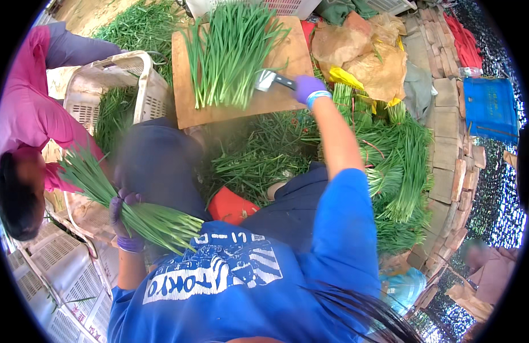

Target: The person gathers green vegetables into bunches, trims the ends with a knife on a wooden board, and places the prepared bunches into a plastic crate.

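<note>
My left hand point(123, 212), in a purple glove, is closed round a bunch of long green chives point(153, 220) held against my lap. The stalks' pale ends point right and the leafy tips left. My right hand point(308, 88), also gloved in purple, grips the black handle of a knife point(281, 81). Its short, broad blade is at the right edge of a loose pile of chives point(233, 57). That pile lies on a wooden board point(187, 117) in front of my knees, stalk ends toward me.
Left of the board stands a white plastic crate point(141, 86) with greens inside, beside a person in pink point(59, 114). Cut leaves point(264, 148) cover the floor below the board. Tied chive bundles point(396, 177) are heaped at right along a brick edge point(447, 148).
</note>
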`<action>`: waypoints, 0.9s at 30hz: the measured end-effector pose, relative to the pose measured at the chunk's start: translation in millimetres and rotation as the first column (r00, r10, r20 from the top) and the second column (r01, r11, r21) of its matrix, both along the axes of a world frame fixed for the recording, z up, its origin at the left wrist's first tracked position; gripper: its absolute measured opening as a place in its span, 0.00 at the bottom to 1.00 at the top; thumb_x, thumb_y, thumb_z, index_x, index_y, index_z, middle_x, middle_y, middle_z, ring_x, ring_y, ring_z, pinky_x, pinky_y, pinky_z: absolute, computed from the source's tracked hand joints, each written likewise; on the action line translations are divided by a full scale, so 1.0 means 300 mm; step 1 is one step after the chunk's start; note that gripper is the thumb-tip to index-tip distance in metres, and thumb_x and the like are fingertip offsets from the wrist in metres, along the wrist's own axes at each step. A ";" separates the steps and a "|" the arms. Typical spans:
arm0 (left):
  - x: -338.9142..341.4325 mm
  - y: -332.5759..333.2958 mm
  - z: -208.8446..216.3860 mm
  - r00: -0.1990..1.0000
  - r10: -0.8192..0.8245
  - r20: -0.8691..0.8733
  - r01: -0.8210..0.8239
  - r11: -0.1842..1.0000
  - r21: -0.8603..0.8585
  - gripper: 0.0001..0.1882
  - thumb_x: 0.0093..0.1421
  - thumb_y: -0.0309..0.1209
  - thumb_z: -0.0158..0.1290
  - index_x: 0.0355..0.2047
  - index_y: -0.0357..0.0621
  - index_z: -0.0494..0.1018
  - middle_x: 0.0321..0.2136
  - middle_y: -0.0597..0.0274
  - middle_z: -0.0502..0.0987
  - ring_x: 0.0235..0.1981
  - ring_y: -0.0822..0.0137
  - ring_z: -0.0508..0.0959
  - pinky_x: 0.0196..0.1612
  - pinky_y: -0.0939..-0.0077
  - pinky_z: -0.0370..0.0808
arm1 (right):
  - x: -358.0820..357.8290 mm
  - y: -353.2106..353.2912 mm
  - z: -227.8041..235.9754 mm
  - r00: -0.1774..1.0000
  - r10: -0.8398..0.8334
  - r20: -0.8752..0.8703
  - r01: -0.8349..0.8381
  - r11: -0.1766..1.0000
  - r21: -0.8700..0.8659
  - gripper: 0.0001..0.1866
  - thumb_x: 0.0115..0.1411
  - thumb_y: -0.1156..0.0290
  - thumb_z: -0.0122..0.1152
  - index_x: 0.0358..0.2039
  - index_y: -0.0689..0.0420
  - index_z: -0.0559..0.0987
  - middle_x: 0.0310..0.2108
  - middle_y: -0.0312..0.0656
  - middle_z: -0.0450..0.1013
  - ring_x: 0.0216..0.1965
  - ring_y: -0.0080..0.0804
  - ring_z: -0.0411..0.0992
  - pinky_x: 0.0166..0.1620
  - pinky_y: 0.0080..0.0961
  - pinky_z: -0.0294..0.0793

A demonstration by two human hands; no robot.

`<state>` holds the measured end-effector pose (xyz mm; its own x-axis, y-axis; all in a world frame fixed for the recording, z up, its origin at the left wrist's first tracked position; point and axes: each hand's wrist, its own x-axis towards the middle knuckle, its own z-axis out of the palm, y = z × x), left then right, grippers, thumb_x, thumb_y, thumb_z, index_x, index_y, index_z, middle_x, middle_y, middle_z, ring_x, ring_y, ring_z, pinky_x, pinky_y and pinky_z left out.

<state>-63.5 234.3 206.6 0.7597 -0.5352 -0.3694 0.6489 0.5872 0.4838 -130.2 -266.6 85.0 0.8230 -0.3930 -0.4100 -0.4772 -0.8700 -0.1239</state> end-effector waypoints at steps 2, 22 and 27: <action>0.007 -0.015 0.018 1.000 0.026 0.005 -0.027 0.993 0.112 0.11 0.54 0.28 0.44 0.39 0.45 0.63 0.29 0.68 0.66 0.30 0.74 0.68 0.45 0.68 0.65 | -0.094 -0.044 0.185 0.982 -0.019 -0.190 0.022 1.000 0.013 0.14 0.44 0.65 0.52 0.32 0.54 0.77 0.34 0.48 0.72 0.37 0.43 0.71 0.41 0.34 0.70; 0.062 0.012 -0.096 0.849 -0.454 0.271 0.418 0.890 0.183 0.30 0.55 0.28 0.42 0.57 0.38 0.47 0.31 0.69 0.65 0.33 0.76 0.64 0.45 0.80 0.60 | -1.720 0.656 0.230 -0.562 -0.818 -0.120 0.173 -0.258 0.950 0.05 0.46 0.69 0.55 0.23 0.54 0.69 0.15 0.33 0.61 0.17 0.24 0.61 0.33 0.34 0.71; 0.092 0.010 -0.083 0.858 -0.464 0.222 0.438 0.885 0.156 0.30 0.55 0.30 0.43 0.57 0.40 0.47 0.30 0.69 0.67 0.33 0.75 0.64 0.43 0.79 0.61 | -1.668 0.838 -0.140 -0.799 -0.402 -0.448 -0.306 -0.369 0.878 0.09 0.46 0.73 0.50 0.13 0.50 0.62 0.11 0.31 0.55 0.12 0.24 0.54 0.38 0.39 0.66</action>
